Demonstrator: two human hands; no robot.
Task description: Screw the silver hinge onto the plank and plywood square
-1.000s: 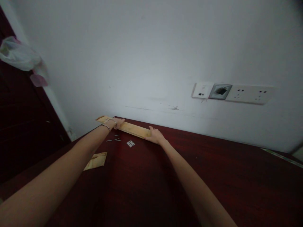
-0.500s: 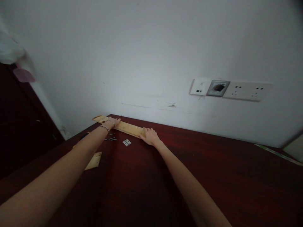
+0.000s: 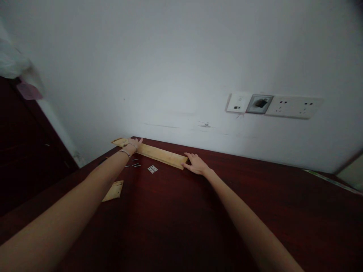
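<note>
A long, pale wooden board (image 3: 161, 154) lies on the dark red tabletop near the wall. My left hand (image 3: 135, 143) is laid across it toward its left end, fingers over the far side and partly hidden. At the right end of the board is my right hand (image 3: 197, 164), its thumb and fingers apart around the corner, with the thumb touching or very close to the wood. A silvery hinge (image 3: 152, 169) with holes rests in front of the board. Several screws (image 3: 136, 164) are scattered to its left.
A smaller wooden piece (image 3: 114, 190) shows beside my left forearm, partly covered by it. A dark object (image 3: 101, 161) is mostly hidden behind that arm. Sockets and switches (image 3: 292, 107) are set in the wall. A thin, light strip (image 3: 331, 180) lies at the far right.
My right hand has slid right along the board to its end, and its fingers have spread. The left hand has stayed on the board, its fingers shifted slightly.
</note>
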